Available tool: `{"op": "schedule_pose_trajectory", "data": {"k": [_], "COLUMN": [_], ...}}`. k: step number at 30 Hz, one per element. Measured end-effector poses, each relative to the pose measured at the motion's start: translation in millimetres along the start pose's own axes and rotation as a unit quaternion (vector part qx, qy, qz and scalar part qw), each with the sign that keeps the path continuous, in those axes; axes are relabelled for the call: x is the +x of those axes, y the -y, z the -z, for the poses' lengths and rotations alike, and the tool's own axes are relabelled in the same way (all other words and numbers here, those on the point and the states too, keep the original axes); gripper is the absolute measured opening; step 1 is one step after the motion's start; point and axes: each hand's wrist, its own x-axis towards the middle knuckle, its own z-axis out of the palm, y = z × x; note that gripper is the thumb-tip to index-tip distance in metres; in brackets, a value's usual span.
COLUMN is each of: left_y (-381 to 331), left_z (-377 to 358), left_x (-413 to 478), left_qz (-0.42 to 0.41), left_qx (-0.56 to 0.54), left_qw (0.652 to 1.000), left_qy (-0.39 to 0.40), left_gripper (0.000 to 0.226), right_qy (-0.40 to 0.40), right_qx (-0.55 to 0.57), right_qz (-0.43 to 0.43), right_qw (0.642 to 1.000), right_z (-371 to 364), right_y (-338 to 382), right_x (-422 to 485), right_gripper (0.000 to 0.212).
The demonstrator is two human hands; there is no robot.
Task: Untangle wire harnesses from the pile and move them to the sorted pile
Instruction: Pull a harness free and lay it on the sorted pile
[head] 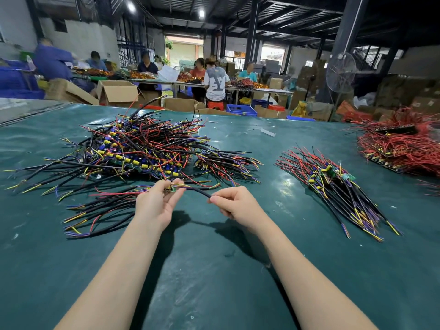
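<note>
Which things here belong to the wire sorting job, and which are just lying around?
Job: tangled pile, sorted pile, harness pinched between left hand and right hand.
Lying about: red wire heap, fan, cardboard box, blue crate.

This is a factory workshop for hand assembly work, inside a large industrial hall. Dark steel roof beams (273, 22) and columns carry a high ceiling with round ceiling lamps (201, 13). A wide worktop with a dark green cover (214, 270) holds a tangled pile of black, red, yellow and blue wire harnesses (133, 148), a smaller ordered pile of the same harnesses (333, 184) and a heap of red wires (402, 146). Behind it, several people work at long white worktops (273, 90) with similar wire heaps. Brown cardboard boxes (116, 92), blue plastic crates (241, 110) and a standing metal fan (341, 72) are around them.
</note>
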Motion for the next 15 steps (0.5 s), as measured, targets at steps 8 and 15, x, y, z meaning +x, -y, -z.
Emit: {"op": "schedule_pose_trajectory", "data": {"k": [8,15], "left_y": [-15,-37], "left_z": [7,26], "left_x": [2,14], "left_qz": [-0.002,-0.002], "left_qx": [0.055,0.033], "left_qw": [0.994,0.995], "left_qy": [0.091,0.09], "left_gripper": [0.02,0.028], "right_qy": [0.122,-0.117], "right_qx": [0.05,0.06], "right_qz": [-0.052,-0.07], "right_qw": [0.99,0.989], "right_z": [15,22], "right_y": [-2,-19], "right_x": [-6,2], "right_gripper": [0.02,0.023]}}
